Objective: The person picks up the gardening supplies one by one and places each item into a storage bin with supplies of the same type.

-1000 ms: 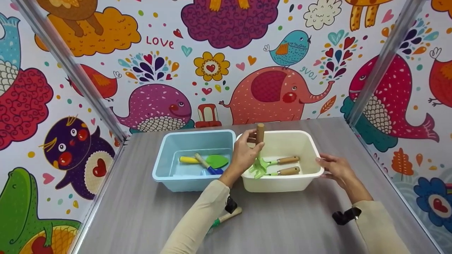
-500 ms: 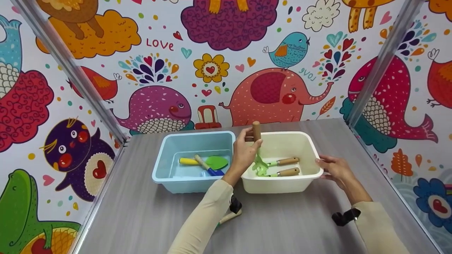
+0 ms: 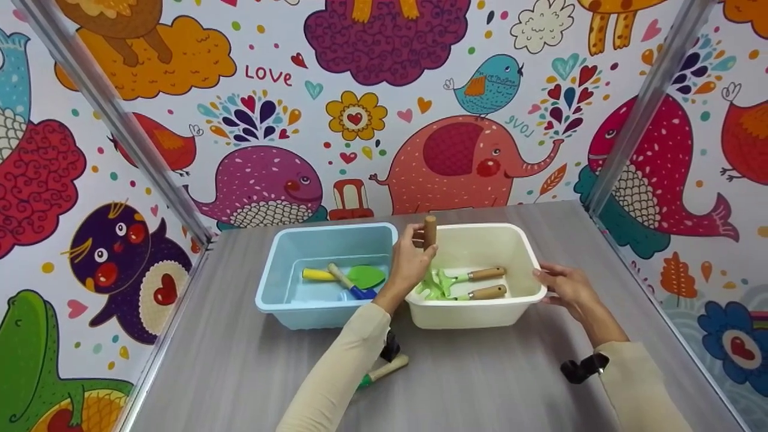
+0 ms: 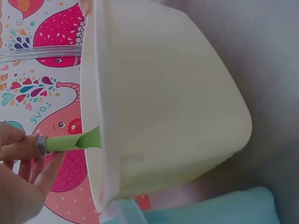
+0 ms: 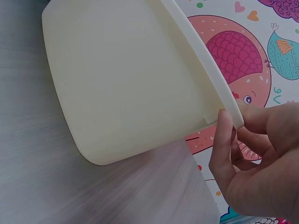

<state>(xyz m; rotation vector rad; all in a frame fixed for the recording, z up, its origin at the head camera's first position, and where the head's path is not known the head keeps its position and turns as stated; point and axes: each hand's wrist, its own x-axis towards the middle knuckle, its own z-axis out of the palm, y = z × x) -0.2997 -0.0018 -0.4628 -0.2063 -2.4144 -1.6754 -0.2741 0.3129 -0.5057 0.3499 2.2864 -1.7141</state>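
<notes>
My left hand [image 3: 413, 264] grips the wooden handle [image 3: 430, 233] of a garden hand tool, held upright over the left side of the cream plastic tub [image 3: 474, 315]. In the left wrist view its light green neck [image 4: 70, 141] drops behind the tub's rim; its head overlaps other green tools, so its kind is unclear. Inside the tub lie a green garden fork [image 3: 450, 278] and another green tool with a wooden handle [image 3: 489, 292]. My right hand [image 5: 261, 158] pinches the tub's right rim between thumb and fingers.
A light blue tub [image 3: 282, 300] stands against the cream tub's left side, with a yellow-handled green trowel [image 3: 366, 276] and a blue tool with a wooden handle [image 3: 341, 275]. A green tool with a wooden handle [image 3: 390, 367] lies on the table in front, partly behind my left forearm.
My left hand has shifted slightly left, and the held tool has moved left and a little lower over the last half second. The right hand stays on the cream tub's rim.
</notes>
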